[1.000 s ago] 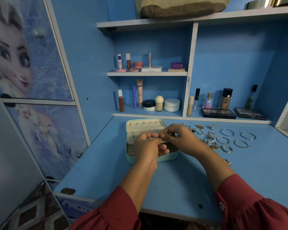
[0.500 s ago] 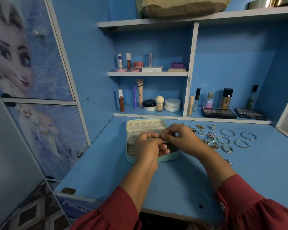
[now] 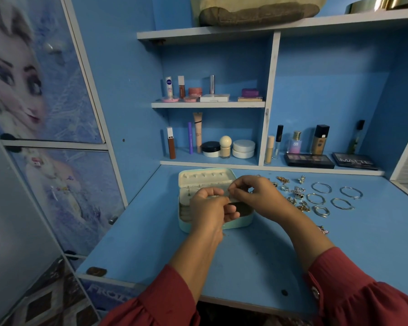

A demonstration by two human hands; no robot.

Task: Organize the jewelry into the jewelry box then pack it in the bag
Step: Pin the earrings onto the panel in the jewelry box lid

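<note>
An open pale-green jewelry box (image 3: 206, 178) lies on the blue desk, its cream lid tilted back. Above the box, my left hand (image 3: 210, 205) and my right hand (image 3: 254, 195) meet fingertip to fingertip and pinch a tiny piece of jewelry, too small to make out. The hands hide most of the box's inside. To the right of the box lie several silver bangles (image 3: 322, 187) and a cluster of small rings and earrings (image 3: 297, 192). One small piece (image 3: 323, 229) lies apart, nearer to me. A beige and brown bag (image 3: 257, 10) sits on the top shelf.
Cosmetics bottles and jars (image 3: 225, 147) stand on the shelves behind the box. Two dark eyeshadow palettes (image 3: 309, 160) lie at the back right of the desk. A printed cupboard door (image 3: 45, 90) stands to the left. Bare desk surface (image 3: 257, 267) lies in front of the box.
</note>
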